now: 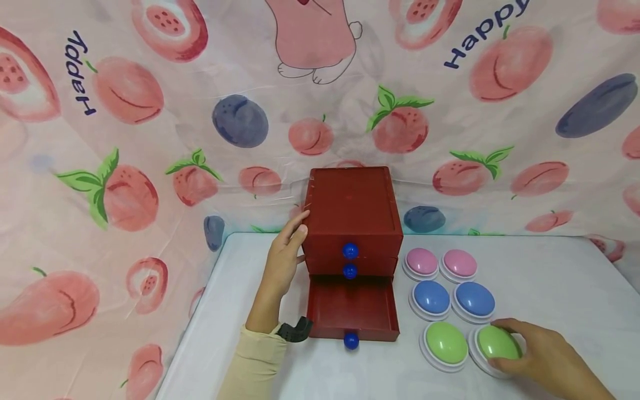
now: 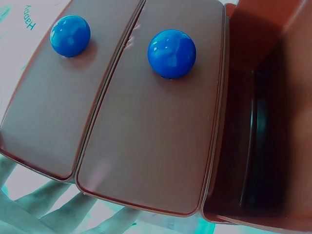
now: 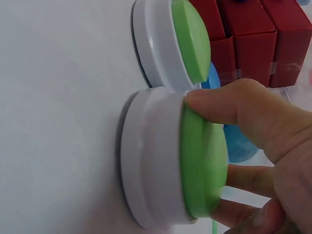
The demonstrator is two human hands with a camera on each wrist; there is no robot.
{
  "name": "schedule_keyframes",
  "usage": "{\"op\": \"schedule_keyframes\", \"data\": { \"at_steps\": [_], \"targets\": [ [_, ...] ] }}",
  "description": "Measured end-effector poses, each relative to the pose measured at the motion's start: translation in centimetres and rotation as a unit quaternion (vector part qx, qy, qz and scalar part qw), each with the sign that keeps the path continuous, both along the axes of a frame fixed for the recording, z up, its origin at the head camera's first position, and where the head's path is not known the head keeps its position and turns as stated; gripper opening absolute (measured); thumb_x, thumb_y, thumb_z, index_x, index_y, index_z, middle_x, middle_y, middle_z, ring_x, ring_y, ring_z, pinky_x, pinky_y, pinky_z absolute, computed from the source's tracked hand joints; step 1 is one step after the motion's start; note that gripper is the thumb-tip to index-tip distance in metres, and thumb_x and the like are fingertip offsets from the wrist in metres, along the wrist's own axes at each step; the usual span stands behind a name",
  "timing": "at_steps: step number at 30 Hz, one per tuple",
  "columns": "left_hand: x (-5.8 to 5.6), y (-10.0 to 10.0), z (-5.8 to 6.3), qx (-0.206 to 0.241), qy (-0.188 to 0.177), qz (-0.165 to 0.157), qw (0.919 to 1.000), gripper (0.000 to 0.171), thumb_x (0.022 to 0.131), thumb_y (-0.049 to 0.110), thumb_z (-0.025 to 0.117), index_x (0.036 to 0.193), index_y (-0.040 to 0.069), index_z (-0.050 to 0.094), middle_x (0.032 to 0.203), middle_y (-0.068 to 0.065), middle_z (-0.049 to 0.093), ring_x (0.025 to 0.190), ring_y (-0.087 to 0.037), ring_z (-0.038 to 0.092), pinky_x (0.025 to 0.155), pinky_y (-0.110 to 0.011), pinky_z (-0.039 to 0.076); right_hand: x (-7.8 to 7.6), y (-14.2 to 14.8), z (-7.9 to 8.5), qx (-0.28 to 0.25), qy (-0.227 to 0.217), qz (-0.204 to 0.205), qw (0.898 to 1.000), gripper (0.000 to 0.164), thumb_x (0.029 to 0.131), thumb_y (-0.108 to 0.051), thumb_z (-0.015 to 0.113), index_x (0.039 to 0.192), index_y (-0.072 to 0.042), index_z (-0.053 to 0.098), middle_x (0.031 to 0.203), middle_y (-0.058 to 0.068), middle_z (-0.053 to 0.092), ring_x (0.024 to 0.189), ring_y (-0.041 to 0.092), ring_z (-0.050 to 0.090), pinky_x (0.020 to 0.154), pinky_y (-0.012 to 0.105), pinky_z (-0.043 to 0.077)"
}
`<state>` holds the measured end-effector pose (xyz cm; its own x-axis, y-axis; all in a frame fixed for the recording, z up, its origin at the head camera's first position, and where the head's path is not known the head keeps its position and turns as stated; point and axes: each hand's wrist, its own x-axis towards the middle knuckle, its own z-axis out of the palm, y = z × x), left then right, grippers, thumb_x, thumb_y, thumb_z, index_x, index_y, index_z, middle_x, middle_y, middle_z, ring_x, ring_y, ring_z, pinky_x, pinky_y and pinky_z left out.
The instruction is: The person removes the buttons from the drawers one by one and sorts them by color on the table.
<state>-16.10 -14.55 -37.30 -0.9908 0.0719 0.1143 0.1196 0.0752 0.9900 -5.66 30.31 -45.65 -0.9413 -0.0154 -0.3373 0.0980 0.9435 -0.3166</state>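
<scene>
A dark red box of three drawers (image 1: 350, 203) stands against the back cloth, its bottom drawer (image 1: 320, 331) pulled out and bare inside. My left hand (image 1: 284, 261) rests along the box's left side with fingers extended; in the left wrist view those fingers (image 2: 73, 212) lie beside the two closed drawers, which carry blue knobs (image 2: 171, 53). With thumb and fingers around its rim, my right hand (image 1: 547, 355) holds the right-hand green push button (image 1: 497, 343), which has a white base. Its thumb (image 3: 219, 103) presses the edge of the green dome.
Right of the box, push buttons stand in pairs on the white table (image 1: 565, 283): pink (image 1: 421, 261) at the back, blue (image 1: 431, 296) in the middle, another green one (image 1: 446, 343) in front. A fruit-printed cloth (image 1: 350, 111) hangs behind and at the left.
</scene>
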Motion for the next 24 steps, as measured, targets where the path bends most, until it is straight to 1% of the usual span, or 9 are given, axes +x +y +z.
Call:
{"op": "schedule_keyframes", "data": {
  "at_steps": [3, 7, 10, 13, 16, 18, 21, 23, 24],
  "targets": [
    [-0.6, -0.2, -1.1, 0.001, 0.004, 0.004, 1.0000, 0.041, 0.094, 0.048, 0.047, 0.134, 0.040, 0.047, 0.143, 0.010, 0.037, 0.127, -0.023, 0.042, 0.088, -0.061, 0.044, -0.1, 0.1, -0.3, 0.001, -0.006, -0.003, 1.000, 0.097, 0.054, -0.071, 0.074, 0.125, -0.007, 0.056, 0.114, 0.021, 0.061, 0.094, 0.035, 0.057, 0.076, 0.062, 0.045],
    [-0.7, -0.1, -1.2, 0.002, 0.011, 0.007, 0.9999, 0.042, 0.093, 0.051, 0.048, 0.133, 0.040, 0.048, 0.141, 0.010, 0.039, 0.126, -0.022, 0.045, 0.087, -0.061, 0.045, -0.1, 0.2, -0.5, 0.004, 0.009, 0.008, 1.000, 0.095, 0.055, -0.070, 0.073, 0.125, -0.008, 0.057, 0.115, 0.023, 0.061, 0.097, 0.038, 0.057, 0.077, 0.063, 0.045],
    [-0.7, -0.1, -1.3, 0.004, 0.011, 0.008, 0.9999, 0.042, 0.093, 0.051, 0.048, 0.133, 0.040, 0.048, 0.141, 0.010, 0.040, 0.125, -0.023, 0.045, 0.086, -0.061, 0.045, 0.0, 0.1, -0.2, 0.007, 0.022, 0.011, 1.000, 0.095, 0.056, -0.071, 0.073, 0.124, -0.008, 0.057, 0.117, 0.024, 0.060, 0.100, 0.041, 0.055, 0.078, 0.064, 0.044],
    [-0.7, -0.1, -1.3, 0.002, 0.011, 0.009, 0.9999, 0.042, 0.093, 0.051, 0.048, 0.133, 0.040, 0.048, 0.140, 0.010, 0.040, 0.125, -0.023, 0.046, 0.086, -0.061, 0.045, 0.2, -0.5, 0.6, -0.007, 0.073, 0.025, 0.997, 0.090, 0.057, -0.071, 0.072, 0.122, -0.010, 0.059, 0.117, 0.022, 0.061, 0.103, 0.043, 0.055, 0.080, 0.064, 0.043],
    [-0.7, -0.1, -1.2, 0.001, 0.011, 0.010, 0.9999, 0.042, 0.093, 0.051, 0.048, 0.133, 0.040, 0.048, 0.140, 0.010, 0.041, 0.125, -0.023, 0.046, 0.086, -0.061, 0.046, 0.1, -2.2, 1.8, -0.033, 0.137, 0.050, 0.989, 0.081, 0.060, -0.068, 0.073, 0.117, -0.012, 0.062, 0.115, 0.017, 0.063, 0.106, 0.041, 0.057, 0.082, 0.061, 0.045],
    [-0.7, -0.1, -1.3, 0.000, 0.010, 0.011, 0.9999, 0.042, 0.093, 0.051, 0.048, 0.133, 0.040, 0.048, 0.140, 0.010, 0.041, 0.124, -0.023, 0.046, 0.086, -0.061, 0.046, -0.1, -3.8, 2.4, -0.056, 0.175, 0.072, 0.980, 0.072, 0.062, -0.064, 0.074, 0.115, -0.015, 0.064, 0.113, 0.011, 0.065, 0.102, 0.035, 0.060, 0.081, 0.055, 0.049],
    [-0.6, -0.2, -1.2, 0.001, 0.010, 0.010, 0.9999, 0.042, 0.093, 0.050, 0.048, 0.133, 0.039, 0.048, 0.141, 0.010, 0.040, 0.125, -0.023, 0.046, 0.087, -0.061, 0.046, -0.6, -6.8, 3.1, -0.088, 0.205, 0.096, 0.970, 0.060, 0.066, -0.059, 0.075, 0.112, -0.021, 0.066, 0.106, -0.001, 0.067, 0.087, 0.017, 0.060, 0.069, 0.036, 0.054],
    [-0.6, -0.2, -1.2, 0.000, 0.008, 0.009, 0.9999, 0.042, 0.093, 0.050, 0.048, 0.133, 0.040, 0.048, 0.141, 0.010, 0.040, 0.125, -0.023, 0.046, 0.087, -0.060, 0.046, -0.9, -8.8, 3.1, -0.118, 0.213, 0.110, 0.964, 0.051, 0.068, -0.055, 0.076, 0.109, -0.026, 0.067, 0.102, -0.009, 0.067, 0.077, 0.008, 0.054, 0.060, 0.025, 0.049],
    [-0.6, -0.2, -1.2, 0.001, 0.007, 0.008, 0.9999, 0.042, 0.093, 0.051, 0.048, 0.134, 0.040, 0.048, 0.141, 0.010, 0.040, 0.125, -0.023, 0.046, 0.087, -0.060, 0.046, -1.0, -9.8, 3.2, -0.129, 0.208, 0.115, 0.963, 0.049, 0.069, -0.056, 0.075, 0.109, -0.029, 0.067, 0.101, -0.013, 0.066, 0.076, 0.006, 0.052, 0.059, 0.021, 0.047]
  ]
}}
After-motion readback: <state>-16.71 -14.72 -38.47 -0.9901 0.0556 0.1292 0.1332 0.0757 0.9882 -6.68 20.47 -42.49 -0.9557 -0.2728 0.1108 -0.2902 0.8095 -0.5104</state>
